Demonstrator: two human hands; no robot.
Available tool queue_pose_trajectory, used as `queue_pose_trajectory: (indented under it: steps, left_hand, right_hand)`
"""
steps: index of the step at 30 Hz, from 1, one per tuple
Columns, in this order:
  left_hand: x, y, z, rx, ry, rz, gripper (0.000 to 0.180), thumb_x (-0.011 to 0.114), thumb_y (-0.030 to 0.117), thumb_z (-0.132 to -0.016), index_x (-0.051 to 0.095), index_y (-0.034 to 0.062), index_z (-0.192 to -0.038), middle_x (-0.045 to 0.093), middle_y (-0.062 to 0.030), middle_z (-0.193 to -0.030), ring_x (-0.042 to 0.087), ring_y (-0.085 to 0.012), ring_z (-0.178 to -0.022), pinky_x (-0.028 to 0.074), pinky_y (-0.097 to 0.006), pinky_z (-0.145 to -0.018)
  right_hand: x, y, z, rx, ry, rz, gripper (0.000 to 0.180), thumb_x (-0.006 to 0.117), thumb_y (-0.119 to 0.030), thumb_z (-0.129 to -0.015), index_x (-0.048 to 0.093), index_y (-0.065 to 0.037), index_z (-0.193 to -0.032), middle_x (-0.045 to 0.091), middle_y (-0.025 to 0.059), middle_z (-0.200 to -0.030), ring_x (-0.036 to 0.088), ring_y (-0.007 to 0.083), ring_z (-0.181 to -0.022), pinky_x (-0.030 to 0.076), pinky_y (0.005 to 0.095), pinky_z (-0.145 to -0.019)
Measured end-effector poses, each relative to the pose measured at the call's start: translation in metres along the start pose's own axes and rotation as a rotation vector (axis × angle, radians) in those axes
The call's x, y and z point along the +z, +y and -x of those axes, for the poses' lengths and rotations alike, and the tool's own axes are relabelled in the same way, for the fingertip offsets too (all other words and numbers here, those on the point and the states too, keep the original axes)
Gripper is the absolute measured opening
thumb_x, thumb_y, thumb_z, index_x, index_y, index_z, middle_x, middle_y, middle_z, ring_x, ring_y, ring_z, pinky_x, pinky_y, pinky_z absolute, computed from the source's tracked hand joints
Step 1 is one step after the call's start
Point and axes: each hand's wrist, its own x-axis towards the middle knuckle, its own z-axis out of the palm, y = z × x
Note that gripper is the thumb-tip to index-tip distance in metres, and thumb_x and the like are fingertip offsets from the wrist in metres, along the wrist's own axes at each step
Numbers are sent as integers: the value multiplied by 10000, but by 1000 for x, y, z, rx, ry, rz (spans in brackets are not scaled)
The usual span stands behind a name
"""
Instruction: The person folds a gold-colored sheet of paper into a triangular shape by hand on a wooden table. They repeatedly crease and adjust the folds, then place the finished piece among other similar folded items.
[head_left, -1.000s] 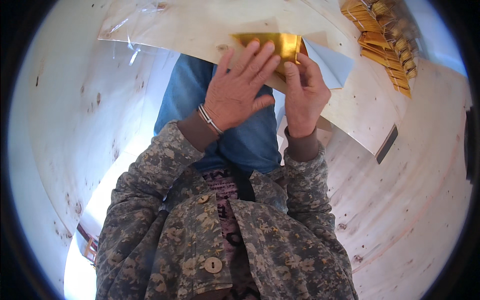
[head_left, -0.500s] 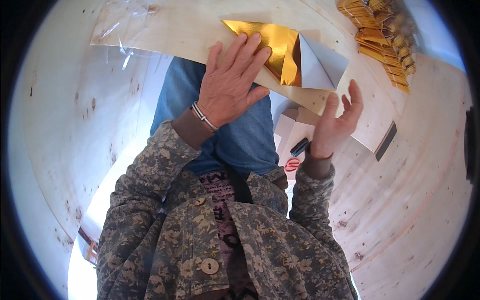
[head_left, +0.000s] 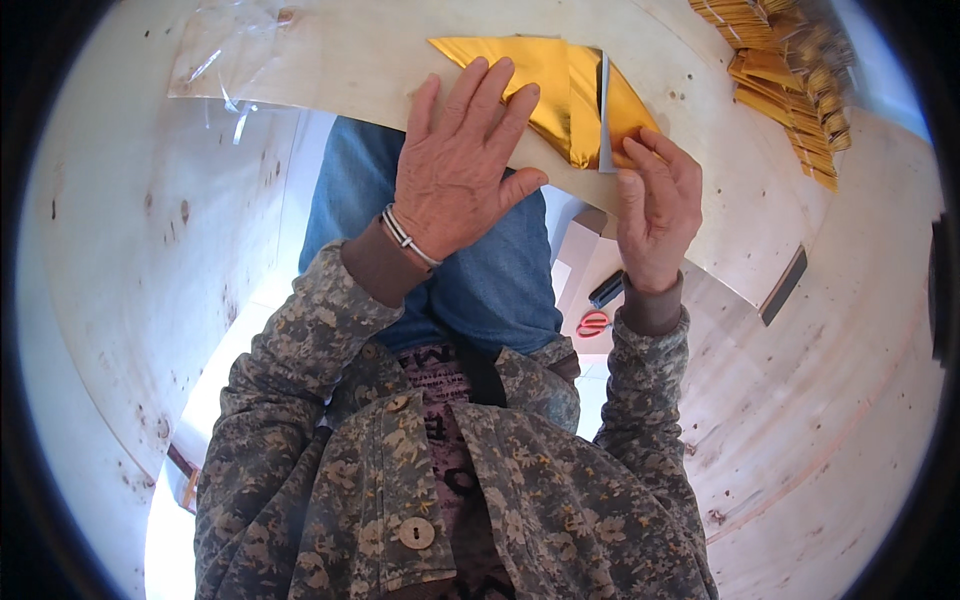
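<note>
A sheet of shiny gold foil paper (head_left: 545,80) lies folded on the wooden board. Its right part is turned over as a gold flap, and a pale strip of its back side shows along a crease. My left hand (head_left: 455,165) lies flat with fingers spread, its fingertips pressing on the left part of the paper. At the flap's lower right corner, my right hand (head_left: 660,205) has its fingers bent onto the gold surface, with the thumb just below the edge. How firmly the corner is pinched is hard to see.
Bundles of folded gold paper (head_left: 790,110) lie at the far right of the board. Clear plastic scraps (head_left: 235,105) sit at the left edge. Below the board, a cardboard box (head_left: 583,245) stands by red-handled scissors (head_left: 593,323) and a dark stapler-like object (head_left: 606,289).
My right hand has moved to the paper's right flap. That flap showed its pale side before and now shows gold. My left hand stays on the paper.
</note>
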Motion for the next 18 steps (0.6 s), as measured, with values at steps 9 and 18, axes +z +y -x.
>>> queue_pose_trajectory:
  steps: [9,18]
  left_hand:
    - [3,0,-1,-6,37,21,736,412,687,-971,456,179,-1502,382,-127,-1559,315,-309,-1466,138,-559,-1193]
    - [1,0,0,-2,17,-10,762,433,691,-946,474,162,-1492,389,-129,-1563,339,-320,-1449,196,-585,-1154]
  right_hand:
    - [23,-27,-4,186,110,121,364,849,-257,-758,702,-19,-990,639,148,-1125,586,320,-1040,472,425,-904]
    - [39,-36,-7,271,125,260,458,859,-288,-725,639,-32,-1034,585,160,-1208,528,356,-1121,414,464,-956]
